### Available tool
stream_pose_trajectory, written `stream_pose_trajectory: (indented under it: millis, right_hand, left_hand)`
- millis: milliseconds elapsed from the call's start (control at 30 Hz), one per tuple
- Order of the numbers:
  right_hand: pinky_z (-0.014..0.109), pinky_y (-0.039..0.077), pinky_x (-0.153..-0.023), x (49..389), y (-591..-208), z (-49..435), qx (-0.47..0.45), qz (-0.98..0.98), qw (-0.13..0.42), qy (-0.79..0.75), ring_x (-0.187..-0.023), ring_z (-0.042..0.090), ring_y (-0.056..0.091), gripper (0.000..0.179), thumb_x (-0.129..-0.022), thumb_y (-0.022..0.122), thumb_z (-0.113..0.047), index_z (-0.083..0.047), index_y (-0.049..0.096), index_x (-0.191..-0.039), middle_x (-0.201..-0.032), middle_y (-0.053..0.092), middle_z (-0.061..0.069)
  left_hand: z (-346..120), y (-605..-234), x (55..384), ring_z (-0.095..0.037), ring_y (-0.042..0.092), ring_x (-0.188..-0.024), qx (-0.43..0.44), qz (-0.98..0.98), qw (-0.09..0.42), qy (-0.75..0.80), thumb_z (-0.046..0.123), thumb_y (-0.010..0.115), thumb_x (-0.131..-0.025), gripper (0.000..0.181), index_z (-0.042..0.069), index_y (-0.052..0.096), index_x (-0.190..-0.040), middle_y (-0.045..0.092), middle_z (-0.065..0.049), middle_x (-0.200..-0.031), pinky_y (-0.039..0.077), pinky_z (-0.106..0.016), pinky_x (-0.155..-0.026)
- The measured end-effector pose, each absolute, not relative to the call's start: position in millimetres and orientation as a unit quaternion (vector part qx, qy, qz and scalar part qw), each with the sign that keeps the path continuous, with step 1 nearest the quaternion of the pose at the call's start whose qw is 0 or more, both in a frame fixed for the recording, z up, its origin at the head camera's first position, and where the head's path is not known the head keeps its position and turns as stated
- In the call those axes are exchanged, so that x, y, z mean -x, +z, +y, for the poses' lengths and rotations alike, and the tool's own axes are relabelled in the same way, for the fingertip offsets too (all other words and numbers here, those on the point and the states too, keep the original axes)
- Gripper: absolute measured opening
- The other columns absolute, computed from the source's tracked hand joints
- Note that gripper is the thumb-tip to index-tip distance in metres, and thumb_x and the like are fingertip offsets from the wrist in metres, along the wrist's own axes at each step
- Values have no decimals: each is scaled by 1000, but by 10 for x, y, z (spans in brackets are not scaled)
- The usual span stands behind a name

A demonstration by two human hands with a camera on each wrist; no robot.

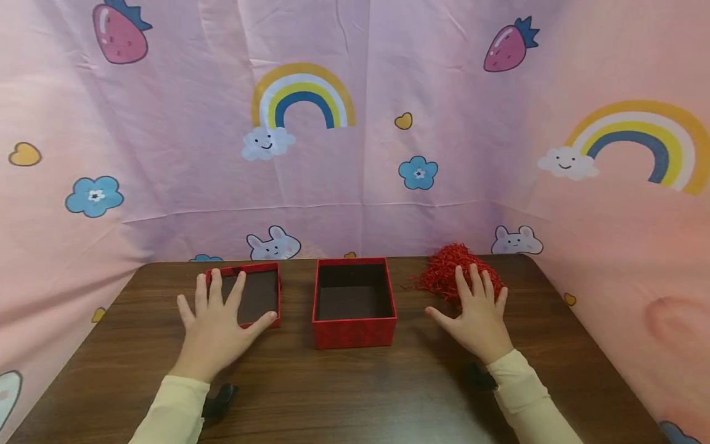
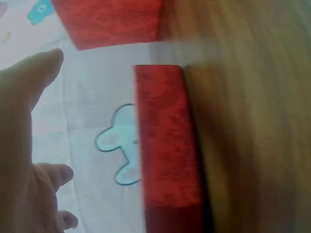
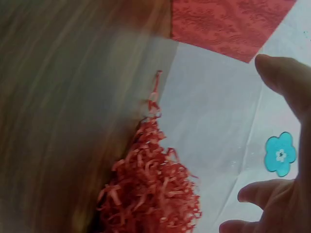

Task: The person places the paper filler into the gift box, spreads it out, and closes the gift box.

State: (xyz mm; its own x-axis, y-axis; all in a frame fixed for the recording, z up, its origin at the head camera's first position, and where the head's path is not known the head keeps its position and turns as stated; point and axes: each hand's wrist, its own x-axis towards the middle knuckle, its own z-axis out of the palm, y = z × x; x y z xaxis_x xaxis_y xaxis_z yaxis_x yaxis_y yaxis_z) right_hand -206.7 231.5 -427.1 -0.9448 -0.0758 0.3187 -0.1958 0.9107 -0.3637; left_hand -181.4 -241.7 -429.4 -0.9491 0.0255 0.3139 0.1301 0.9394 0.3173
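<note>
My left hand (image 1: 213, 336) is spread with straight fingers, above and in front of a shallow red box lid (image 1: 261, 293) that lies with its dark inside up. It holds nothing; the left wrist view shows it apart from the lid's red side (image 2: 167, 145). A deeper red box (image 1: 355, 333) stands uncovered in the middle, its dark inside bare. On the right, my right hand (image 1: 477, 324) is also spread, in front of a heap of red shredded paper (image 1: 452, 268). In the right wrist view the fingers are apart from the shredded paper (image 3: 150, 194).
The brown wooden table (image 1: 355, 394) ends at a back edge just behind the box, lid and paper heap. A pink and purple cloth (image 1: 377, 154) with printed rainbows and strawberries hangs behind and at both sides. Dark wrist straps show below both hands.
</note>
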Motion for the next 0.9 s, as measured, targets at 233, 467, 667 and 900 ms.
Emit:
stream_pose_trajectory:
  millis: [233,467,667,900]
  right_hand:
    - [77,-4,-117,2025,-4150,2236,-89,-962,159,204,-153,50,13,108,-84,71,-69,-6,29,-163,-167,21,26]
    - [74,11,-120,1958,-4016,2227,-105,-951,156,243,-151,50,21,103,-86,72,-65,-10,31,-163,-166,26,24]
    - [74,24,-116,1997,-3898,2268,-118,-950,114,267,-151,47,26,99,-89,70,-65,-14,29,-164,-167,26,19]
    - [74,31,-112,2244,-3758,2509,-124,-957,84,250,-146,50,34,89,-95,63,-63,-9,35,-161,-161,34,24]
  left_hand:
    - [-2380,-4116,1715,-46,-14,-156,53,-960,169,-215,68,60,-94,100,18,15,-167,3,-31,-169,-17,-74,-114]
    - [-2204,-4037,1746,-47,4,-156,72,-938,129,-315,58,65,-96,92,25,18,-167,13,-23,-170,19,-84,-108]
    - [-2041,-4004,1873,-45,34,-148,83,-896,81,-428,50,63,-101,80,18,25,-165,35,-19,-162,33,-71,-113]
    - [-1823,-4127,1998,-30,56,-132,70,-821,26,-566,36,65,-103,64,18,37,-159,60,-12,-143,50,-46,-106]
